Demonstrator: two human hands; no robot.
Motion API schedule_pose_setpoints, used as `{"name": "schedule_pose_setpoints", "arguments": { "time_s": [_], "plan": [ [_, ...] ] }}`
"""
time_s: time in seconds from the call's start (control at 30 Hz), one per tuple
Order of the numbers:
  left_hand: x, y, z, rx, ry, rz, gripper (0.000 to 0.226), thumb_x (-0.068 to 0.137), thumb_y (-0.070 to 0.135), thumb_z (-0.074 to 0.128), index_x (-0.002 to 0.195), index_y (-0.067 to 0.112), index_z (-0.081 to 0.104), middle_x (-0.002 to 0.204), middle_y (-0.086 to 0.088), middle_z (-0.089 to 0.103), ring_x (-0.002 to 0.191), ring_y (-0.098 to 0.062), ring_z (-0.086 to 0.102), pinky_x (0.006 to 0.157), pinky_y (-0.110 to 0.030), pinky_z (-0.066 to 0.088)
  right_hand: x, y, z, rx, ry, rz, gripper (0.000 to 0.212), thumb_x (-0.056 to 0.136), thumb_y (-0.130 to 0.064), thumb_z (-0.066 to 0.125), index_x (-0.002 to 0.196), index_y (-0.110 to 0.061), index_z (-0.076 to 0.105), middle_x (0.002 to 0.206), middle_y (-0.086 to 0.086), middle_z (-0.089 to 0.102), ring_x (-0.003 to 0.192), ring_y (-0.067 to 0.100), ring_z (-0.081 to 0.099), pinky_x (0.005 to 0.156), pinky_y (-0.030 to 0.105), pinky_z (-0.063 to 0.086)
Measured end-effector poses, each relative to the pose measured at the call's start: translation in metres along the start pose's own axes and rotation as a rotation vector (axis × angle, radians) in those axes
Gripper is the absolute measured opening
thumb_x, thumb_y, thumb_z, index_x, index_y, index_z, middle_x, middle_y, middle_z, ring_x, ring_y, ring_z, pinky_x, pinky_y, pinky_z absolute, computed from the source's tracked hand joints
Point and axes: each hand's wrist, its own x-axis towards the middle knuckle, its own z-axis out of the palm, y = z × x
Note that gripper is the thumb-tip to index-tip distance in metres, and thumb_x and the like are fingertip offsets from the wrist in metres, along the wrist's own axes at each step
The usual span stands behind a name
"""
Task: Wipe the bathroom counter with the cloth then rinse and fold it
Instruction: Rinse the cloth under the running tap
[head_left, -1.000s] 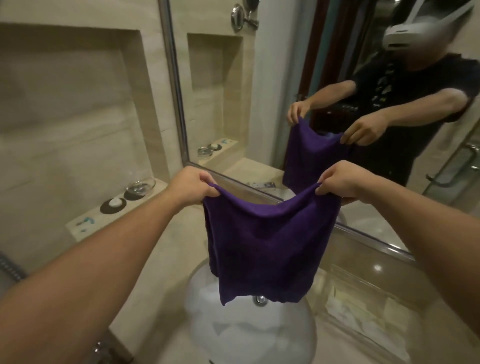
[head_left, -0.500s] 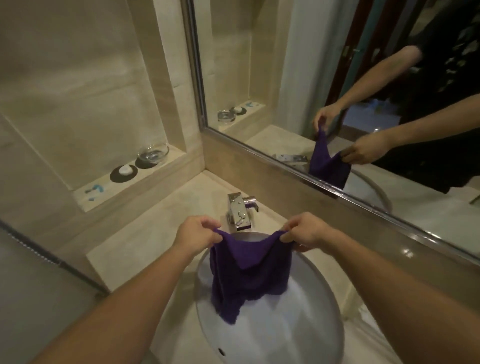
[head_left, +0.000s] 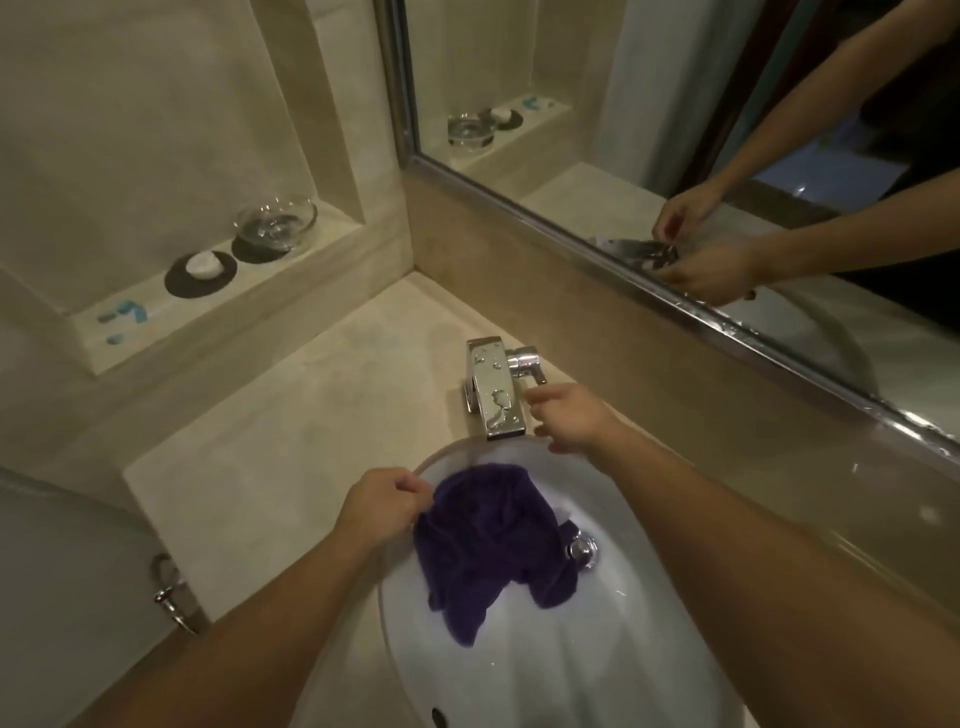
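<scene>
my left hand (head_left: 382, 506) pinched the purple cloth (head_left: 488, 540) in the sink (head_left: 649, 613); my right hand (head_left: 569, 418), fingers loosely spread and holding nothing, hovered beside the faucet (head_left: 493, 387).

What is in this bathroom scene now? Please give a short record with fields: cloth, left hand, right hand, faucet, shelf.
cloth: purple cloth bunched in the white sink, beside the drain
left hand: left hand pinches the cloth's edge at the sink rim
right hand: right hand open, beside the faucet, holding nothing
faucet: chrome faucet, no water seen running
shelf: glass bowl and white soap on a dark dish
</scene>
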Motion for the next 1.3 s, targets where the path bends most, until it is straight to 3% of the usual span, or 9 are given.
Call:
{"name": "schedule_pose_setpoints", "arguments": {
  "time_s": [0.17, 0.3, 0.53, 0.67, 0.77, 0.87, 1.0, 1.17, 1.3],
  "plan": [
    [0.015, -0.013, 0.023, 0.012, -0.043, -0.062, 0.016, 0.079, 0.005, 0.074, 0.071, 0.018, 0.074, 0.065, 0.004, 0.068, 0.068, -0.017, 0.061, 0.069, -0.029, 0.048, 0.012, 0.011, 0.002, 0.033, 0.085, -0.05, 0.039, 0.095, -0.021, 0.049, 0.128, -0.03, 0.068, 0.13, -0.003, 0.067, 0.105, 0.021, 0.068, 0.091, 0.039, 0.055],
    [0.025, -0.018, 0.043, 0.13, -0.074, -0.091, 0.026, 0.08, 0.014, 0.078, 0.101, 0.018, 0.064, 0.096, 0.0, 0.066, 0.092, -0.019, 0.062, 0.079, -0.026, 0.045, 0.021, 0.007, -0.009, 0.2, 0.138, -0.011, 0.028, 0.098, -0.016, 0.049, 0.109, -0.023, 0.074, 0.095, -0.004, 0.068, 0.091, 0.028, 0.071, 0.074, 0.037, 0.053],
    [0.037, -0.046, 0.076, 0.225, -0.09, -0.113, 0.065, 0.062, 0.014, 0.079, 0.118, 0.024, 0.047, 0.108, -0.001, 0.064, 0.096, -0.023, 0.063, 0.084, -0.037, 0.055, 0.025, 0.074, 0.012, 0.119, 0.091, -0.066, 0.013, 0.093, -0.033, 0.065, 0.097, -0.025, 0.074, 0.096, -0.003, 0.074, 0.081, 0.019, 0.067, 0.079, 0.039, 0.057],
    [0.042, -0.066, 0.105, 0.299, -0.036, -0.052, 0.083, 0.059, 0.033, 0.077, 0.133, 0.025, 0.041, 0.116, -0.003, 0.054, 0.105, -0.026, 0.057, 0.092, -0.046, 0.054, 0.019, 0.149, 0.05, -0.09, -0.111, 0.196, 0.089, 0.07, -0.039, 0.085, 0.147, -0.027, 0.041, 0.13, 0.006, 0.057, 0.108, 0.027, 0.062, 0.086, 0.04, 0.055],
    [0.046, -0.073, 0.121, 0.375, 0.019, 0.034, 0.072, 0.069, 0.039, 0.074, 0.132, 0.029, 0.041, 0.114, 0.0, 0.052, 0.104, -0.023, 0.056, 0.092, -0.044, 0.054, 0.024, 0.182, 0.082, -0.071, -0.144, 0.226, 0.122, 0.043, -0.054, 0.083, 0.15, -0.031, 0.029, 0.136, 0.004, 0.052, 0.119, 0.029, 0.056, 0.092, 0.036, 0.052],
    [0.056, -0.078, 0.13, 0.429, 0.011, 0.105, 0.052, 0.07, 0.03, 0.063, 0.119, 0.032, 0.047, 0.102, 0.006, 0.057, 0.091, -0.017, 0.06, 0.082, -0.04, 0.058, 0.036, 0.195, 0.109, -0.089, -0.018, 0.178, 0.086, 0.055, -0.041, 0.077, 0.134, -0.024, 0.046, 0.114, -0.002, 0.058, 0.113, 0.027, 0.058, 0.087, 0.029, 0.051],
    [0.063, -0.07, 0.134, 0.224, 0.003, 0.083, 0.027, 0.077, 0.026, 0.059, 0.103, 0.024, 0.064, 0.091, 0.012, 0.063, 0.084, -0.011, 0.06, 0.083, -0.034, 0.053, 0.047, 0.181, 0.11, -0.076, 0.016, 0.164, 0.02, 0.083, -0.027, 0.07, 0.097, -0.016, 0.061, 0.085, -0.005, 0.063, 0.076, 0.013, 0.06, 0.054, 0.015, 0.039],
    [0.078, -0.043, 0.141, -0.122, 0.307, 0.097, 0.025, 0.089, 0.04, 0.052, 0.1, 0.027, 0.07, 0.092, 0.004, 0.071, 0.091, -0.022, 0.067, 0.088, -0.047, 0.054, 0.067, 0.162, 0.099, 0.002, 0.134, 0.253, 0.061, 0.08, -0.076, 0.044, 0.069, -0.023, 0.072, 0.069, 0.0, 0.07, 0.07, 0.021, 0.068, 0.064, 0.033, 0.053],
    [0.093, -0.053, 0.171, 0.08, 0.515, 0.448, 0.022, 0.091, 0.034, 0.058, 0.102, 0.018, 0.067, 0.102, -0.005, 0.064, 0.097, -0.029, 0.062, 0.082, -0.049, 0.05, 0.083, 0.169, 0.138, 0.004, 0.403, 0.132, 0.064, 0.084, -0.079, 0.041, 0.071, -0.023, 0.068, 0.097, -0.002, 0.065, 0.086, 0.019, 0.063, 0.082, 0.038, 0.052]
  ]
}}
